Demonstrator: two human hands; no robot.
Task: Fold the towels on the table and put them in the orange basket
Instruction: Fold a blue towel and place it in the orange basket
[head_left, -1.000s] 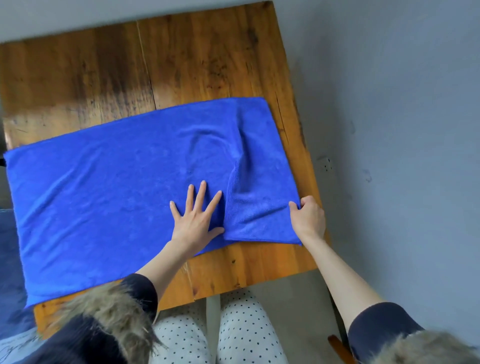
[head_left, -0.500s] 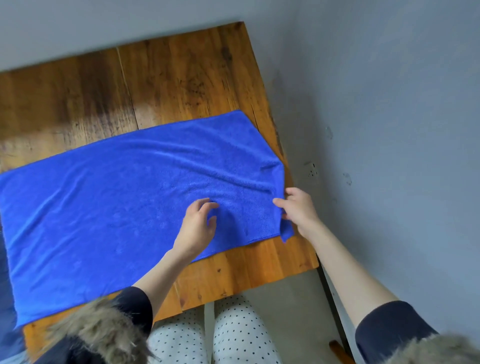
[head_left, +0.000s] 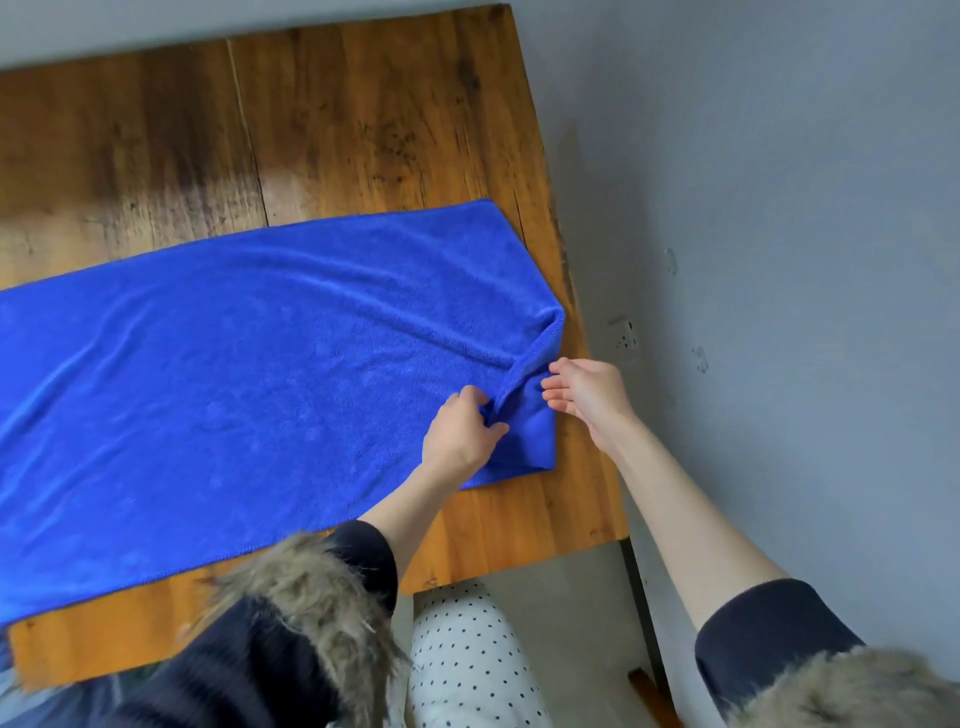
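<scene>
Worn wooden table against grey-blue wall, wall socket beside it.

One head-worn wide-angle view, looking forward and steeply down from above the near edge of the bench. Close range: forearms and lap fill the bottom, wall on the right. Bench's left part runs out of frame.

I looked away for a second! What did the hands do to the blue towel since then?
The left hand, which lay flat on the towel, has curled and now pinches a ridge of cloth. The right hand let go of the near right corner and moved up along the edge, fingers now straight by the cloth. The right end has bunched up. The towel stays spread on the table.
</scene>
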